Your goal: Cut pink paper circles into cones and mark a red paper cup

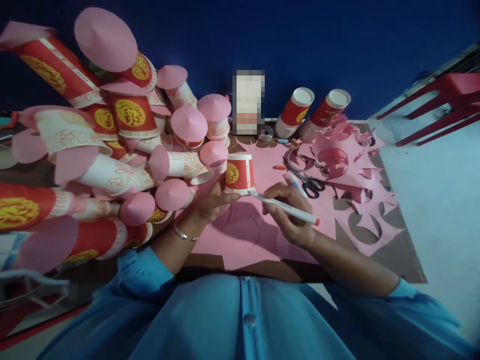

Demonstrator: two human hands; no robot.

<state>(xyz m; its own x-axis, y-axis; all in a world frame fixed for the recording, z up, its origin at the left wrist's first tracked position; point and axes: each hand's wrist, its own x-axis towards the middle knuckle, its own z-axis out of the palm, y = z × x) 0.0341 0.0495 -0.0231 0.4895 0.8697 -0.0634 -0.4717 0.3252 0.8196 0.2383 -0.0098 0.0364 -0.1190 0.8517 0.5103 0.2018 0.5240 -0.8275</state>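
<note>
Gripping the white pen [287, 206] in your right hand [290, 215] at frame centre, tip at the rim of the upturned paper cup [239, 173] pinched by your left hand [212, 200], press lightly: thin, light, probably crushable walls, scissors [309, 182] beyond.

Scissors [309, 184] are seen right of centre; two cup stacks [313, 112] are leaned against the blue wall [337, 40] above.
</note>
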